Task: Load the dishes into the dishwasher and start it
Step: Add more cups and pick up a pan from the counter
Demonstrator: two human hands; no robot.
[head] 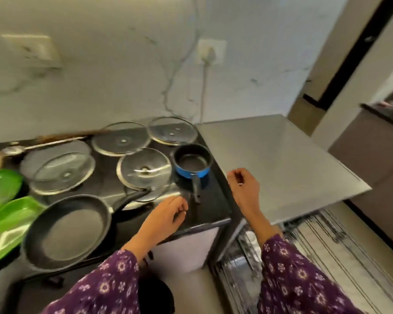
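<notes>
A small blue saucepan (192, 163) sits at the right end of the black counter (210, 211), its black handle pointing toward me. My left hand (168, 214) hovers just left of that handle, fingers loosely curled and empty. My right hand (244, 185) is in the air to the right of the saucepan, fingers loosely curled, holding nothing. A large black frying pan (70, 230) lies at the near left. Several glass lids (144, 168) lie flat behind it. The dishwasher (281, 159) stands to the right, its wire rack (322, 243) pulled out below.
Green plastic trays (7, 220) are stacked at the far left beside a metal ladle (41, 145). A marble wall with a plugged socket (210, 53) rises behind. A white cabinet front (186, 250) is under the counter edge.
</notes>
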